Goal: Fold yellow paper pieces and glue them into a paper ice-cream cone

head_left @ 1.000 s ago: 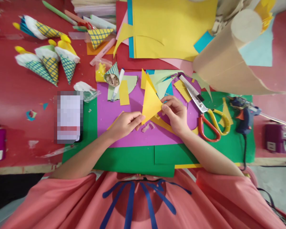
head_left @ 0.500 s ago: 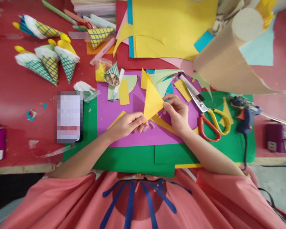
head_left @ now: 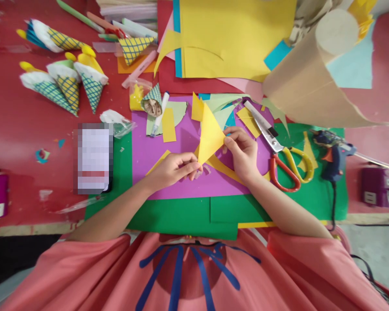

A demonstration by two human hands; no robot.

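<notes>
Between my hands a piece of yellow paper (head_left: 210, 134) is held up, its visible face roughly triangular with one point towards the far side. My left hand (head_left: 178, 168) pinches its lower corner between thumb and fingers. At the right corner, my right hand (head_left: 243, 151) grips the edge with thumb and fingertips. Beneath them lies purple paper (head_left: 168, 185) with yellow offcuts and small pale scraps. Scissors (head_left: 275, 147) with one red and one yellow handle rest just right of my right hand. A white marker (head_left: 160, 114) lies beyond my left hand.
Green sheets (head_left: 181, 216) lie under the purple one. A glue gun (head_left: 335, 162) is at the right, below a large brown paper cone (head_left: 307, 82). Several small decorated cones (head_left: 92, 86) lie at the far left, above a phone (head_left: 94, 157). Yellow sheets (head_left: 236, 39) are stacked at the back.
The yellow paper has turned slightly and shifted a little to the right, so its visible face looks narrower. Both hands keep their hold on it.
</notes>
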